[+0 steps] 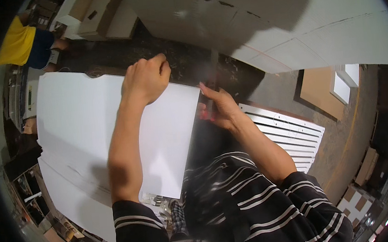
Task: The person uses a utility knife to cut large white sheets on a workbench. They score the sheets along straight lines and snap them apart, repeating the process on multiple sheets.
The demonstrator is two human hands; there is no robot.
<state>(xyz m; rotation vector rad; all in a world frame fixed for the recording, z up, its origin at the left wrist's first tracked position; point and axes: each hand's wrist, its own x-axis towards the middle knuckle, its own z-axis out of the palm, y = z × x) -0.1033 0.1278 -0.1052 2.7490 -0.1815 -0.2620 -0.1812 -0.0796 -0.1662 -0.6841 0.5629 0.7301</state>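
Observation:
A large white panel (79,131) lies flat in front of me, on top of more white sheets. My left hand (146,79) is closed into a fist and presses on the panel's far edge. At the panel's right corner my right hand (218,107) grips a small red tool (206,115), mostly hidden by the fingers. Both forearms reach out from striped dark sleeves.
A stack of white slatted panels (287,133) lies to the right. A big white board (286,16) spans the top. Brown cardboard (318,87) and boxes (101,14) lie on the dark floor. A person in a yellow shirt (16,42) crouches at upper left.

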